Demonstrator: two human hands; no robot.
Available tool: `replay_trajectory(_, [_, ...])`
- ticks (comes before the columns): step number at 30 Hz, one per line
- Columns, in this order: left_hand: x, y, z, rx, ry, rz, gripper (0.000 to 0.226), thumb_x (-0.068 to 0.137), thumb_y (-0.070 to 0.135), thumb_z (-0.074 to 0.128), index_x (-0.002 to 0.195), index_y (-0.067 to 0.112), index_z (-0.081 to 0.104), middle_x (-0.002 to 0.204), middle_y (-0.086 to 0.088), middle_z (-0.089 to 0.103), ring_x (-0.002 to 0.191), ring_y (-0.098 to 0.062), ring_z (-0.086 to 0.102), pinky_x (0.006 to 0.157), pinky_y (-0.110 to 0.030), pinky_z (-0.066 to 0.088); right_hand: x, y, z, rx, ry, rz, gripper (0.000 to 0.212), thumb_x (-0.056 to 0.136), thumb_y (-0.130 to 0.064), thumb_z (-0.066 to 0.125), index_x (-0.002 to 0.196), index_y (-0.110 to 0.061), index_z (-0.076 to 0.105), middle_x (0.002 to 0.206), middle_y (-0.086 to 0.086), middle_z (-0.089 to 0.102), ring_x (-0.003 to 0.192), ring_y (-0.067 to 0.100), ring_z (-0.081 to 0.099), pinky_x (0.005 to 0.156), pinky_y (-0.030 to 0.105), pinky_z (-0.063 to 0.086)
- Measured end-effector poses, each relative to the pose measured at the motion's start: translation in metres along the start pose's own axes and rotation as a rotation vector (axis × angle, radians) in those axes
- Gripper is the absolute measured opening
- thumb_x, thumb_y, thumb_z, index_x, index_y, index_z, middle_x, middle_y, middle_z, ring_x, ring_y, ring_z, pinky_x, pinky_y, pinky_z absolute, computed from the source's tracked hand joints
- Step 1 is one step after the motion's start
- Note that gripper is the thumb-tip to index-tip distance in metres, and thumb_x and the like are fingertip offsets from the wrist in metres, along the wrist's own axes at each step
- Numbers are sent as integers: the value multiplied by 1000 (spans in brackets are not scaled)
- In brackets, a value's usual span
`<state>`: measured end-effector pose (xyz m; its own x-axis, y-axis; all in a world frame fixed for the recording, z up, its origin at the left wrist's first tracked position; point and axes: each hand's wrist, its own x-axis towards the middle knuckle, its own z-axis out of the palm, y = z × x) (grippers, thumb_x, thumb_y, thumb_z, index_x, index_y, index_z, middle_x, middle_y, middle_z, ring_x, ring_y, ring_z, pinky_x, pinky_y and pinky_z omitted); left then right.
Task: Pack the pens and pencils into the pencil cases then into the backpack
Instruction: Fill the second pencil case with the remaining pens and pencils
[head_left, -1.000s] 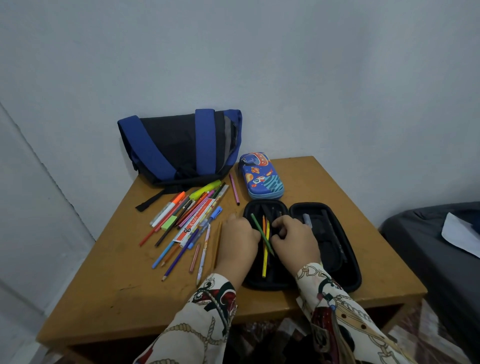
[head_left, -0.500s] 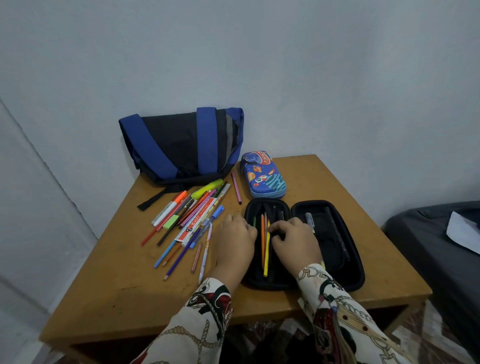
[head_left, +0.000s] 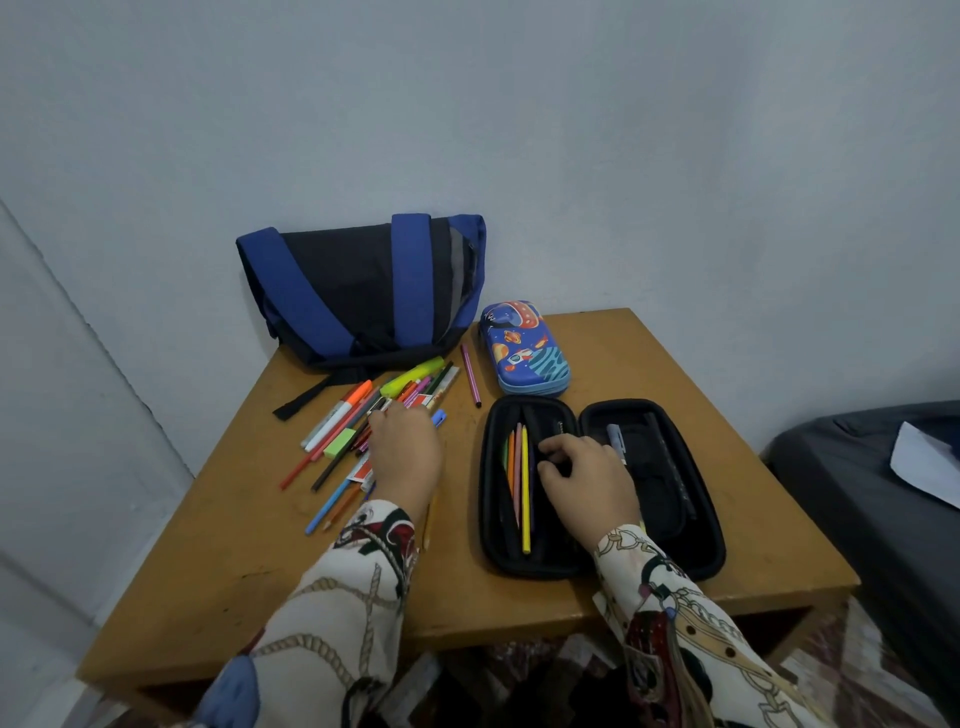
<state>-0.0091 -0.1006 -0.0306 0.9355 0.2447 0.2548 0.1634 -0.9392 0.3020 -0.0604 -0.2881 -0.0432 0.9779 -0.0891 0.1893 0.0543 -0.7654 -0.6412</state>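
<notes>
The right hand (head_left: 587, 475) rests in the open black pencil case (head_left: 597, 566), fingers curled on its dark inner band, beside four coloured pencils (head_left: 519, 478) lying in the left half. The left hand (head_left: 405, 457) reaches over the loose pile of pens (head_left: 358, 415) to the left; whether it grasps one I cannot tell. Farther off stand a closed blue case (head_left: 524, 348) and the backpack (head_left: 358, 291) on the table (head_left: 218, 545).

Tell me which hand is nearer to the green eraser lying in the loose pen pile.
Left. The left hand rests on the pen pile, just right of the green eraser. The right hand is farther right, inside the open black pencil case.
</notes>
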Motion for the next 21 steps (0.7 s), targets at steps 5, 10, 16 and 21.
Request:
replay_trajectory(5, [8, -4, -1, 144, -106, 17, 22, 98, 14, 48, 111, 4, 63, 109, -15, 61, 113, -30, 47, 86, -36, 46, 2, 1, 0, 67, -2, 50, 22, 93, -29, 54, 113, -29, 65, 100, -12, 62, 107, 13, 52, 89, 29, 43])
replay_trajectory(10, [8, -2, 1, 173, -88, 48, 24, 97, 12, 47, 115, 3, 60, 112, -16, 60, 111, -29, 49, 84, -35, 46, 9, 5, -17, 305, -86, 156, 14, 95, -30, 55, 102, -27, 67, 98, -10, 66, 92, 5, 52, 80, 26, 44])
replay_trajectory(16, [20, 18, -7, -72, 148, 104, 18, 99, 22, 50, 107, 8, 58, 101, -10, 62, 93, -24, 56, 68, -32, 43, 17, 43, -58, 331, 124, 202, 12, 92, -26, 59, 91, -25, 71, 91, -9, 67, 88, 11, 60, 74, 27, 42])
replay_trajectory(21, [22, 69, -22, -534, 72, 105, 20, 101, 22, 45, 115, 9, 51, 102, -6, 58, 89, -21, 57, 70, -33, 46, 17, 66, -67, 373, 159, 237, 9, 89, -19, 63, 87, -23, 71, 90, -5, 67, 85, 11, 58, 74, 26, 41])
